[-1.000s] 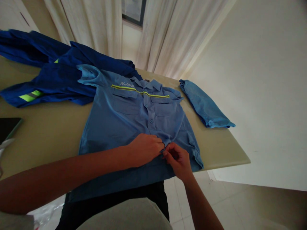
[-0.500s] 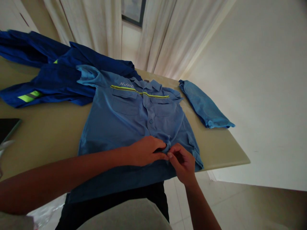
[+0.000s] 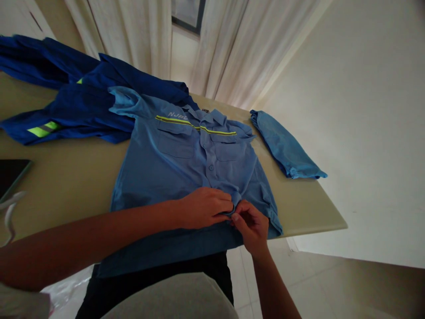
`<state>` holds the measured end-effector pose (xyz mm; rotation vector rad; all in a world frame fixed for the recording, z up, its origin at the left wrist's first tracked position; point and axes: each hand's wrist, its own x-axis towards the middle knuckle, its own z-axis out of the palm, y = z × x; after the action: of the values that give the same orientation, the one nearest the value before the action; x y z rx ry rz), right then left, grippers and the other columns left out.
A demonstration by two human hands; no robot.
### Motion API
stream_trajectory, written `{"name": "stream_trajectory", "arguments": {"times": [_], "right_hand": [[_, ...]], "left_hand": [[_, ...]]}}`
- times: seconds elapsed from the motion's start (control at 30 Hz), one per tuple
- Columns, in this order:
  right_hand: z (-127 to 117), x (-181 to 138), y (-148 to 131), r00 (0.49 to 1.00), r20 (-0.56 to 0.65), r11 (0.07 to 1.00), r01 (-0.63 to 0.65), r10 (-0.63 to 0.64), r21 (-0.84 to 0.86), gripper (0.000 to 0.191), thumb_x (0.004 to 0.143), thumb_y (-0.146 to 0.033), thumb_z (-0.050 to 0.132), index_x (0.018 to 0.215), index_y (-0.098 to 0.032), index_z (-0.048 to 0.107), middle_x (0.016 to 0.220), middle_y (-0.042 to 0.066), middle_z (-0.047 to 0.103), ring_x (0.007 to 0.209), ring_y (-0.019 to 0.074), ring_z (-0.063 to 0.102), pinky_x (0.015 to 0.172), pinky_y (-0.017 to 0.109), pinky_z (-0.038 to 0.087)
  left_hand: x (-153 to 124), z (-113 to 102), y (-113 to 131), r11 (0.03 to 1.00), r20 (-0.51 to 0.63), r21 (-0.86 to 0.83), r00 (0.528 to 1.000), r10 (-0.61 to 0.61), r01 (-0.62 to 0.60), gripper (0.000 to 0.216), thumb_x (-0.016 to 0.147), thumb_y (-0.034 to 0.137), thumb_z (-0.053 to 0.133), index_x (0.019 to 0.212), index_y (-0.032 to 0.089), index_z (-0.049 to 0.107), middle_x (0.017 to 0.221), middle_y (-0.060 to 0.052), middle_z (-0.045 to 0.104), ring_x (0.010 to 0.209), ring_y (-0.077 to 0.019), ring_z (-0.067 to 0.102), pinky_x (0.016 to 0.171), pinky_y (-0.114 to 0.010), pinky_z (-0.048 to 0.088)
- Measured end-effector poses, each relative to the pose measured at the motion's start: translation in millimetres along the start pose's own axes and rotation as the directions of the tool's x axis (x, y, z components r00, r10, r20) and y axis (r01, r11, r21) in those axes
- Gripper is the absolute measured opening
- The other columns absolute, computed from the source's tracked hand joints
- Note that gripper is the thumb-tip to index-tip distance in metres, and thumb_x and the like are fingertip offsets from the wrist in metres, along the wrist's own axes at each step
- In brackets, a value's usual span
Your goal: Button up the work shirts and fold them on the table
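Observation:
A light blue short-sleeved work shirt [image 3: 159, 173] lies face up, its collar away from me and its hem hanging over the table's near edge. A yellow and grey stripe crosses the chest above two pockets. My left hand [image 3: 206, 207] pinches the front placket low on the shirt, fingers closed on the cloth. Right beside it, my right hand [image 3: 253, 226] grips the same placket between thumb and forefinger. The cloth is bunched up between both hands. Whether a button sits under the fingertips is hidden.
Dark blue garments with reflective patches [image 3: 83, 104] lie at the back left of the beige table [image 3: 308, 212]. A folded blue garment [image 3: 282, 146] rests near the right edge. A dark flat object [image 3: 11, 175] and a white cable [image 3: 9, 217] are at the left.
My left fingers have closed further around the placket cloth, narrowing the gap between thumb and fingers. My right hand stays almost in place. The view has shifted slightly.

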<state>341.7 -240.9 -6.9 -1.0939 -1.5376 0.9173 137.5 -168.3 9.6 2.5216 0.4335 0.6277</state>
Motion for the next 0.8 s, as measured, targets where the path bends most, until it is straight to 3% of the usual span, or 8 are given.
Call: {"name": "stream_trajectory", "arguments": {"times": [0.13, 0.23, 0.33, 0.43, 0.57, 0.63, 0.7, 0.8], "right_hand": [[-3.2, -2.0, -3.6, 0.999, 0.02, 0.998, -0.037, 0.036, 0.053, 0.021, 0.093, -0.032, 0.073, 0.079, -0.02, 0.064, 0.067, -0.002, 0.055, 0.055, 0.0097, 0.052, 0.05, 0.021, 0.041], [-7.2, -1.2, -2.3, 0.98, 0.08, 0.976, -0.191, 0.183, 0.107, 0.024, 0.09, -0.036, 0.077, 0.079, -0.019, 0.063, 0.064, -0.003, 0.056, 0.052, 0.009, 0.051, 0.049, 0.02, 0.04], [-8.0, 0.4, 1.5, 0.928, 0.143, 0.913, -0.365, 0.343, 0.181, 0.029, 0.085, -0.039, 0.082, 0.084, -0.021, 0.06, 0.065, -0.005, 0.055, 0.049, 0.0074, 0.049, 0.045, 0.019, 0.039], [-7.5, -2.6, 2.5, 0.921, 0.122, 0.904, -0.388, 0.371, 0.18, 0.033, 0.085, -0.044, 0.081, 0.09, -0.023, 0.058, 0.071, -0.005, 0.055, 0.05, 0.0075, 0.048, 0.044, 0.019, 0.039], [-15.8, -18.2, 0.7, 0.988, 0.105, 0.983, -0.093, 0.11, -0.155, 0.036, 0.093, -0.055, 0.07, 0.11, -0.024, 0.063, 0.094, 0.004, 0.064, 0.08, 0.0188, 0.063, 0.068, 0.03, 0.056], [-23.6, -28.2, 3.2, 0.978, 0.206, 0.911, 0.114, -0.033, -0.396, 0.053, 0.086, -0.053, 0.079, 0.127, -0.024, 0.062, 0.115, 0.01, 0.067, 0.104, 0.0274, 0.064, 0.089, 0.041, 0.056], [-31.1, -36.9, 8.4, 0.945, 0.313, 0.794, 0.26, -0.093, -0.55, 0.053, 0.088, -0.04, 0.079, 0.136, -0.025, 0.059, 0.125, 0.012, 0.067, 0.115, 0.0303, 0.062, 0.099, 0.046, 0.053], [-39.4, -44.5, 15.2, 0.912, 0.375, 0.689, 0.379, -0.165, -0.617, 0.038, 0.1, -0.016, 0.057, 0.136, -0.026, 0.06, 0.122, 0.01, 0.07, 0.112, 0.0251, 0.064, 0.097, 0.042, 0.054]], "left_hand": [[0.8, -3.8, 0.4, 0.996, -0.013, -0.006, 0.996, 0.093, -0.094, 0.02, 0.103, 0.029, 0.057, 0.087, 0.019, 0.062, 0.09, -0.003, 0.068, 0.086, -0.0166, 0.062, 0.079, -0.028, 0.045], [-0.6, -2.9, -0.4, 0.988, -0.038, 0.062, 0.988, 0.147, -0.145, 0.018, 0.103, 0.029, 0.058, 0.089, 0.019, 0.063, 0.089, -0.003, 0.069, 0.085, -0.0169, 0.063, 0.077, -0.029, 0.046], [-3.1, 2.9, -1.4, 0.98, -0.051, 0.163, 0.991, 0.12, -0.11, 0.021, 0.102, 0.034, 0.06, 0.089, 0.018, 0.065, 0.086, -0.003, 0.07, 0.079, -0.0168, 0.064, 0.071, -0.029, 0.045], [-2.0, 4.3, 3.7, 0.958, -0.03, 0.278, 0.997, 0.077, -0.066, 0.03, 0.101, 0.041, 0.058, 0.084, 0.018, 0.066, 0.082, -0.003, 0.07, 0.073, -0.0171, 0.063, 0.064, -0.031, 0.042], [0.6, -9.5, 30.6, 0.968, 0.062, 0.226, 0.991, -0.121, 0.104, 0.039, 0.107, 0.042, 0.046, 0.083, 0.02, 0.067, 0.08, -0.002, 0.071, 0.067, -0.0168, 0.064, 0.059, -0.033, 0.039], [-6.6, -15.8, 48.2, 0.974, 0.146, 0.084, 0.964, -0.223, 0.213, 0.031, 0.106, 0.038, 0.048, 0.086, 0.022, 0.066, 0.081, 0.002, 0.072, 0.068, -0.0152, 0.065, 0.06, -0.032, 0.041], [-23.5, -15.3, 61.1, 0.963, 0.208, 0.008, 0.942, -0.265, 0.269, 0.018, 0.098, 0.043, 0.064, 0.098, 0.024, 0.066, 0.091, 0.003, 0.073, 0.078, -0.016, 0.068, 0.066, -0.029, 0.046], [-61.2, -0.4, 64.9, 0.936, 0.132, 0.219, 0.943, -0.307, 0.274, 0.039, 0.086, 0.05, 0.078, 0.111, 0.022, 0.065, 0.11, -0.006, 0.071, 0.1, -0.0241, 0.067, 0.085, -0.035, 0.051]]}}
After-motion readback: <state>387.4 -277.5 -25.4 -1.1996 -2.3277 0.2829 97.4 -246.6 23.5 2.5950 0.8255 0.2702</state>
